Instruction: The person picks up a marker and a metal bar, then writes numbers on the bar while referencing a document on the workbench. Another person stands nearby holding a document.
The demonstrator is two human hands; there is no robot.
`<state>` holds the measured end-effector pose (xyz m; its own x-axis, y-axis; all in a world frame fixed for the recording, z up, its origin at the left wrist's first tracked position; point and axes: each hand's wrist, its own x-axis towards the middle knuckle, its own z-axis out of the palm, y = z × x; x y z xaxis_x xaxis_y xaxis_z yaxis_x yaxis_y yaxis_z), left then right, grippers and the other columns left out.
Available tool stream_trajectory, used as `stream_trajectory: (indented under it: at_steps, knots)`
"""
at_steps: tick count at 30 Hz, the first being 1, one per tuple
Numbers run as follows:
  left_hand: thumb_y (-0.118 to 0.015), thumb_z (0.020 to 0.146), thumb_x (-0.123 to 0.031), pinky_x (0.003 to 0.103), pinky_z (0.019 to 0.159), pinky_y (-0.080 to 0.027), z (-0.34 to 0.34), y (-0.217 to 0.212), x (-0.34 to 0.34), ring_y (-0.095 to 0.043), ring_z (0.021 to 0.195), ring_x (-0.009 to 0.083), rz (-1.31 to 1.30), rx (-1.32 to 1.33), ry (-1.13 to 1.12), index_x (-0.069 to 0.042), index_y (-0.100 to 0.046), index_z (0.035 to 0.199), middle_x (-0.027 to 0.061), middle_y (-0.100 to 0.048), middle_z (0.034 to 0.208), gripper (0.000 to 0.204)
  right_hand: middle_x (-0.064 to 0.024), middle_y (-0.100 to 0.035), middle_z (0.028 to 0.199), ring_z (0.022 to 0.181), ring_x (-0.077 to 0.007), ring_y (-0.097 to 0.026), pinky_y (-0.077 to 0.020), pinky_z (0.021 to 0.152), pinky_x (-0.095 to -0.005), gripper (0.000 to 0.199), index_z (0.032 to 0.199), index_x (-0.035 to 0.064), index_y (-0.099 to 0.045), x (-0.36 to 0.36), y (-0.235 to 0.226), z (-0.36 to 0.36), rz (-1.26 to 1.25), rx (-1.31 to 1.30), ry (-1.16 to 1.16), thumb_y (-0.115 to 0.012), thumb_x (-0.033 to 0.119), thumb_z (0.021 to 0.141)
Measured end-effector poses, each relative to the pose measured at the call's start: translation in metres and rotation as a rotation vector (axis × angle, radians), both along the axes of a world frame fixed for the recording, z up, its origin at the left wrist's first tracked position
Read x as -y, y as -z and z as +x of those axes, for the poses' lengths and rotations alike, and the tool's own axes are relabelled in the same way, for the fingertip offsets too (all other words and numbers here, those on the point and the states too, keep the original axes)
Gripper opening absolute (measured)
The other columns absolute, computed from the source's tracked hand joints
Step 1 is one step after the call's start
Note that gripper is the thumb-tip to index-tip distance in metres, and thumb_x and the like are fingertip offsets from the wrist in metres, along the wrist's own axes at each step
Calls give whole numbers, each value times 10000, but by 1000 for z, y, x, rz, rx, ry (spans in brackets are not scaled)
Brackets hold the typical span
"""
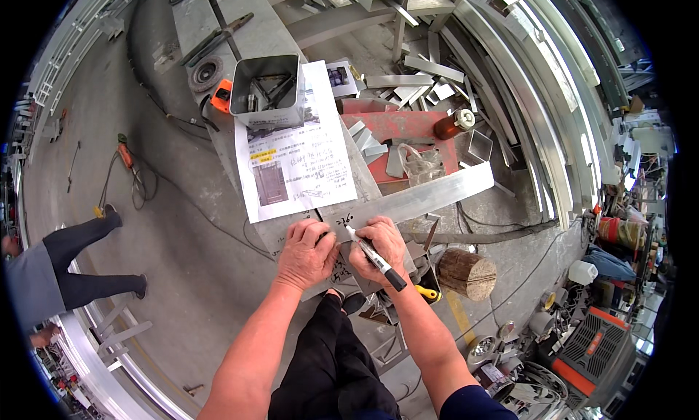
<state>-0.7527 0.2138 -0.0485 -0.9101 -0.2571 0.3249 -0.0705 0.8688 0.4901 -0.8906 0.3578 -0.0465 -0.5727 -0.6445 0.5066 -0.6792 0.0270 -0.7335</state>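
Just in front of the person, a flat, pale metal bar [437,197] with a smooth, dull sheen lies slantwise on the surface [280,38], black handwritten marks near its left end. The right hand [389,242] grips a slim marker [375,254], white-barrelled and dark at the back, its tip close to those marks. The left hand [307,252] rests beside the bar's left end, fingers curled; whether they pinch anything I cannot tell. Beyond it, a creased white paper sheet [320,174] is partly covered by a square-walled metal container [266,119] of small dark pieces, with an orange tape measure [222,96] alongside. The surface itself is grey, scuffed metal. Past it sit a red plate [371,121], an amber bottle [448,127] and heaped angular offcuts [435,69]; a rough-barked log [466,272] stands on the concrete floor [182,274].
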Motion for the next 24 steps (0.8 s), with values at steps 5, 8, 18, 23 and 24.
stream_trajectory:
  at_steps: [5,8,18,23,24]
  knots:
    - [-783,813,-178,468,941,-465,1,1,1,-584,1071,316,3,12,-7,-121,-629,1065,70,-560,1134,301,-115,-611,758,739,-352,-643,-561,822,-441,269,913,33,-593,3,-4,2,1,27,25,-690,-16,666]
    - [-784,812,-178,465,940,-463,1,0,0,-581,1072,312,-2,17,-5,-123,-624,1064,68,-555,1130,303,-110,-607,747,733,-345,-642,-557,841,-448,273,920,32,-599,2,-3,0,-1,26,15,-687,-17,667]
    - [-789,806,-181,463,935,-464,1,-1,0,-579,1075,305,-6,29,-14,-127,-618,1065,64,-548,1127,315,-109,-615,744,728,-337,-640,-551,874,-453,249,897,33,-622,2,-5,-1,-4,82,0,-690,-11,661]
    - [-796,800,-183,463,930,-466,0,-1,0,-582,1073,307,-1,28,-16,-127,-619,1060,64,-552,1130,320,-122,-626,778,750,-345,-648,-550,883,-465,265,950,24,-628,1,0,0,-16,124,43,-704,6,696]
    - [-797,799,-182,463,930,-466,0,-1,0,-582,1073,308,-2,29,-16,-127,-619,1059,64,-552,1131,320,-119,-631,786,750,-337,-648,-549,883,-466,277,965,28,-624,1,0,0,-23,107,40,-712,11,703]
